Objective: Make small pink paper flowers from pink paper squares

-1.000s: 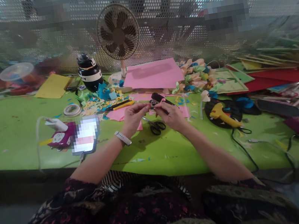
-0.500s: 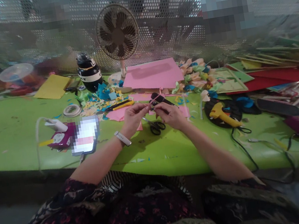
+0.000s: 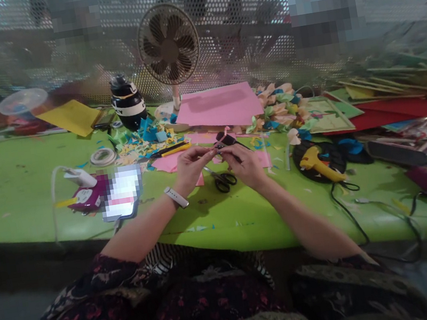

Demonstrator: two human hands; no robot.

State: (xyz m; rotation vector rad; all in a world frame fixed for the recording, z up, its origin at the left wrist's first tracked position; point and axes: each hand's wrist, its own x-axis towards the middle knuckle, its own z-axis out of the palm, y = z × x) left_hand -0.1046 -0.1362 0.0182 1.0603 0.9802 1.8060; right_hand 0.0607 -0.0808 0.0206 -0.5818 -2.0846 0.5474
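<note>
My left hand (image 3: pixel 191 168) and my right hand (image 3: pixel 247 164) meet above the green table (image 3: pixel 18 185), fingertips pinched together on a small pink paper piece (image 3: pixel 223 139). Its exact shape is too small to make out. Black scissors (image 3: pixel 221 179) lie on the table just below my hands. Pink paper sheets (image 3: pixel 169 162) rest under and behind the hands. A white watch band sits on my left wrist.
A phone (image 3: pixel 122 192) lies at the left beside a charger and a tape roll (image 3: pixel 102 157). A yellow glue gun (image 3: pixel 318 163) with its cord is at the right. A desk fan (image 3: pixel 168 45), a black bottle (image 3: pixel 128 104), a large pink sheet (image 3: pixel 218 106) and paper scraps stand behind.
My hands stay in place; the fingers have shifted slightly on the small pink piece. The yellow sheet at the back left has lifted a little.
</note>
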